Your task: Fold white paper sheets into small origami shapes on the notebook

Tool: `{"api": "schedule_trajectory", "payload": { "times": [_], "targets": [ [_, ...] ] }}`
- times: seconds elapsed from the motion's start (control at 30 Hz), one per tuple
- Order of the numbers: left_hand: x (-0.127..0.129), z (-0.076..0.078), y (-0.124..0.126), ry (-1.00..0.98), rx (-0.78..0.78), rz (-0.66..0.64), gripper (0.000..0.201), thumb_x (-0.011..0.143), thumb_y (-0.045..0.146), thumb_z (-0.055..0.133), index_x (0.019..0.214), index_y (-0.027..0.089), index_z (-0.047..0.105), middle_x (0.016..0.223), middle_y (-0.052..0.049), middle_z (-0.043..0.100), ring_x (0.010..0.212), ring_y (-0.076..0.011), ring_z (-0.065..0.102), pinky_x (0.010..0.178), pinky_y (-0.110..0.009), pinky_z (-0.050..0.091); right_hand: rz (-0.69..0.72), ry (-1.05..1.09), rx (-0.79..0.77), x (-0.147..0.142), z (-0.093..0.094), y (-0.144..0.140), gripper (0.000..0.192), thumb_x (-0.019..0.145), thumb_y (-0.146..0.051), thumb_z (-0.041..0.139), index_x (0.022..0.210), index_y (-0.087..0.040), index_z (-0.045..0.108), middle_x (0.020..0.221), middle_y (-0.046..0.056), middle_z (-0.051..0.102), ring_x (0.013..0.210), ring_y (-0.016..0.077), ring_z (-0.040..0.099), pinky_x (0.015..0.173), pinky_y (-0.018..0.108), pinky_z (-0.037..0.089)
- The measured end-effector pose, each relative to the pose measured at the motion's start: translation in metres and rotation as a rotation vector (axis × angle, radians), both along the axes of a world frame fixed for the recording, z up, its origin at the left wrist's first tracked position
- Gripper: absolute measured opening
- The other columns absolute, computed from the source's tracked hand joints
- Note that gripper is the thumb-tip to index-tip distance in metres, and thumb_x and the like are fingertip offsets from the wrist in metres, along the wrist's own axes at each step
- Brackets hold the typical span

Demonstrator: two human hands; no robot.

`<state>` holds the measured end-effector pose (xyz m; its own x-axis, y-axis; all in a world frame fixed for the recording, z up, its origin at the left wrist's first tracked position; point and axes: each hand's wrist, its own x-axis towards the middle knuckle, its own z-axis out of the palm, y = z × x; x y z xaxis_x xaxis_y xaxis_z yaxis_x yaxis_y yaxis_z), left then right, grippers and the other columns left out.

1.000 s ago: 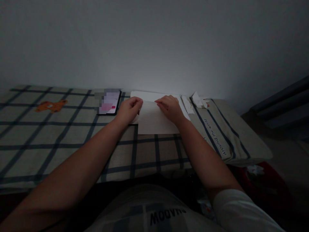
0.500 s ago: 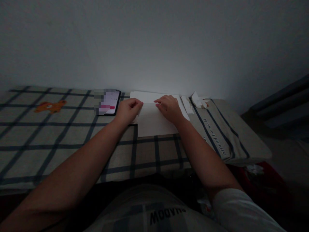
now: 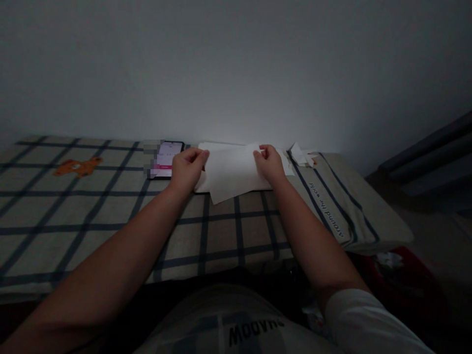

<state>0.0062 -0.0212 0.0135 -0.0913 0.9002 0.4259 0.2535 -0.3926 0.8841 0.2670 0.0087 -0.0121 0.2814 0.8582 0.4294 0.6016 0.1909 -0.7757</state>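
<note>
A white sheet of paper [image 3: 232, 169] is held up between my two hands, its lower left corner hanging toward me. My left hand [image 3: 188, 167] pinches its upper left corner between thumb and fingers. At the upper right edge, my right hand [image 3: 269, 162] grips the sheet the same way, thumb in front. Beneath and behind the sheet lies a flat white stack [image 3: 202, 187] with a dark lower edge, mostly covered; whether it is a book or a pad I cannot tell.
A checked cloth [image 3: 110, 211] covers the table against the wall. Left of my hands lies a phone [image 3: 171, 155] with a lit screen, and farther left an orange bear-shaped piece [image 3: 78, 167]. Torn paper scraps [image 3: 302, 155] lie to the right. A red bin [image 3: 409, 275] stands below the right edge.
The sheet has been raised and tilted, its right side higher. My right hand has moved from lying over the sheet to gripping its right edge; my left hand has shifted slightly left.
</note>
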Motion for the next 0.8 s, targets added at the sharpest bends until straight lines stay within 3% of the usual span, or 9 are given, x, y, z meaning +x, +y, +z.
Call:
{"api": "schedule_trajectory", "payload": {
  "times": [0.1, 0.2, 0.4, 0.53, 0.8],
  "targets": [
    [0.000, 0.000, -0.001, -0.004, -0.039, -0.086, 0.022, 0.077, 0.035, 0.067, 0.062, 0.022, 0.061, 0.054, 0.003, 0.051, 0.055, -0.0131, 0.047, 0.057, -0.028, 0.039, 0.008, 0.040, 0.020, 0.000, 0.003, -0.001, 0.015, 0.083, -0.031, 0.067, 0.090, -0.021, 0.059, 0.080, 0.003, 0.061, 0.075, 0.0191, 0.056, 0.077, 0.037, 0.048],
    [0.001, -0.003, 0.002, -0.031, -0.118, -0.215, 0.028, 0.075, 0.044, 0.065, 0.060, 0.022, 0.057, 0.054, 0.001, 0.051, 0.055, -0.0141, 0.048, 0.055, -0.028, 0.038, 0.043, 0.049, 0.039, 0.000, 0.005, -0.002, 0.015, 0.081, -0.031, 0.066, 0.082, -0.023, 0.054, 0.076, 0.001, 0.059, 0.073, 0.0176, 0.053, 0.074, 0.035, 0.046],
    [0.002, 0.001, 0.007, -0.224, -0.312, -0.335, 0.044, 0.082, 0.065, 0.045, 0.066, 0.025, 0.047, 0.055, -0.002, 0.047, 0.054, -0.0183, 0.054, 0.053, -0.032, 0.043, 0.175, 0.206, 0.029, -0.003, 0.010, -0.001, 0.019, 0.081, -0.037, 0.065, 0.085, -0.024, 0.052, 0.078, 0.000, 0.056, 0.073, 0.0161, 0.054, 0.070, 0.032, 0.045],
    [-0.001, 0.012, 0.001, -0.284, -0.391, -0.437, 0.051, 0.085, 0.070, 0.038, 0.071, 0.023, 0.053, 0.060, -0.004, 0.053, 0.058, -0.0189, 0.058, 0.056, -0.032, 0.047, 0.217, 0.333, -0.012, -0.005, 0.014, -0.003, 0.021, 0.083, -0.038, 0.064, 0.089, -0.024, 0.050, 0.077, 0.000, 0.055, 0.074, 0.0166, 0.056, 0.068, 0.031, 0.045],
    [0.003, 0.016, -0.010, -0.270, -0.422, -0.464, 0.029, 0.076, 0.049, 0.064, 0.072, 0.021, 0.060, 0.069, -0.006, 0.063, 0.067, -0.0219, 0.064, 0.059, -0.034, 0.051, 0.340, 0.514, -0.074, -0.005, 0.023, -0.013, 0.042, 0.069, -0.051, 0.076, 0.094, -0.025, 0.053, 0.088, 0.002, 0.061, 0.080, 0.0178, 0.058, 0.073, 0.033, 0.047]
  ]
}}
